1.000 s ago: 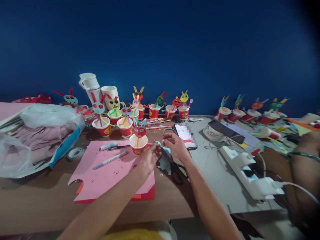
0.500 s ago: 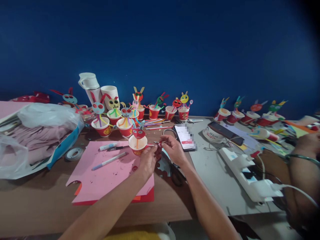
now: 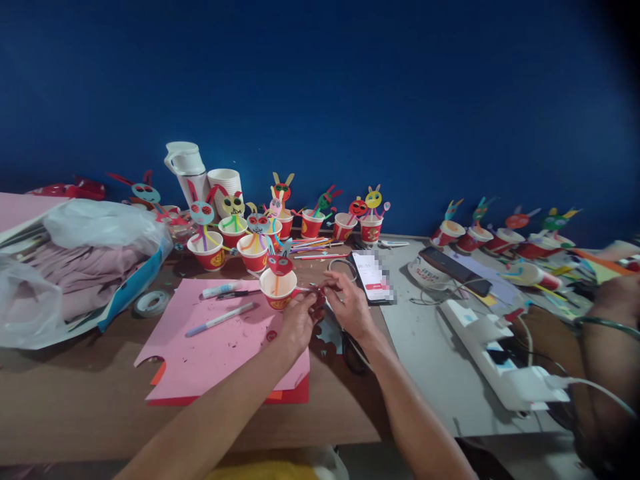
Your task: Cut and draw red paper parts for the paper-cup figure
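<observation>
My left hand (image 3: 300,321) is closed beside a red-and-white paper cup (image 3: 278,293), pinching a thin reddish strip (image 3: 303,290) that reaches out from the cup. A red paper rabbit head (image 3: 280,265) with pale blue ears rises from that cup on an orange stem. Close to the left fingertips, my right hand (image 3: 350,307) has its fingers drawn together; whatever lies in them is too small to make out. Dark-handled scissors (image 3: 355,362) lie partly hidden under my right wrist. Pink paper (image 3: 225,360) spreads below the cup, with a marker (image 3: 220,320) on it.
Several finished rabbit cups (image 3: 207,252) line the back, near stacked paper cups (image 3: 225,183) and a white jug (image 3: 185,160). A phone (image 3: 369,275) lies to the right, beyond it a power strip (image 3: 480,347). Another person's arm (image 3: 607,347) is at far right. A plastic bag (image 3: 100,227) sits left.
The view has shifted slightly, so the things on the table appear a little to the right. My right fingers have moved slightly apart from the left ones; the left hand still holds the strip.
</observation>
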Demonstrator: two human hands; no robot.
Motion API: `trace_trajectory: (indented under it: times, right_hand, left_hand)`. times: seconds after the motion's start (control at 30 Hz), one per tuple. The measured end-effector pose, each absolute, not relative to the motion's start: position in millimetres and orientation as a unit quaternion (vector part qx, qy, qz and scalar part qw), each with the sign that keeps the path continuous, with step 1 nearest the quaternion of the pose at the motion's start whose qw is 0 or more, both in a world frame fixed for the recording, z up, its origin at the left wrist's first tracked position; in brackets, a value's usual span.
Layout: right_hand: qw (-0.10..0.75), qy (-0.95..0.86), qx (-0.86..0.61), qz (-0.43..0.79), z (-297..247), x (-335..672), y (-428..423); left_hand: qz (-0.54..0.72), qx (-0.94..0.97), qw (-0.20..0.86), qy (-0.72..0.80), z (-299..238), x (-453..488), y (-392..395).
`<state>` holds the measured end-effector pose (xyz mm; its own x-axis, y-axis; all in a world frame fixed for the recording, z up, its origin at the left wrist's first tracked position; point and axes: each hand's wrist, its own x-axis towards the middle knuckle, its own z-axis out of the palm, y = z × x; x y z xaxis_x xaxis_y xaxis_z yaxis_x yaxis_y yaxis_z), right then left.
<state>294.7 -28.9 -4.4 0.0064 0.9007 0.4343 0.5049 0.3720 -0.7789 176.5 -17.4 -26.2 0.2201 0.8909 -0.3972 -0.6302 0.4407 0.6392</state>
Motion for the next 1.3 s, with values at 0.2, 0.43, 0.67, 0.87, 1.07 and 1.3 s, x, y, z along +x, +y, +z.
trace_trajectory:
  times: [0.2, 0.43, 0.67, 0.87, 1.07, 1.3]
  right_hand:
    - [0.497, -0.641, -0.539, 0.228, -9.4, 294.6, -25.2]
    - [0.505, -0.631, -0.552, 0.205, -13.6, 286.3, -25.0]
    - [0.504, -0.639, -0.552, 0.181, -14.8, 284.3, -26.1]
    - [0.51, -0.621, -0.556, 0.211, -13.1, 284.3, -27.0]
    - [0.505, -0.576, -0.572, 0.295, -15.7, 302.5, -15.6]
    - [0.453, -0.585, -0.564, 0.367, -11.5, 309.7, -17.0]
  left_hand:
    - [0.481, 0.19, 0.768, 0.378, -24.3, 175.7, -18.6]
    - [0.506, 0.189, 0.771, 0.336, -27.8, 177.0, -18.9]
    - [0.503, 0.191, 0.779, 0.322, -25.8, 178.2, -18.5]
    - [0.497, 0.185, 0.772, 0.349, -27.1, 179.5, -16.5]
    - [0.506, 0.178, 0.757, 0.374, -19.7, 177.6, -18.4]
    - [0.496, 0.201, 0.754, 0.381, -15.6, 176.7, -19.7]
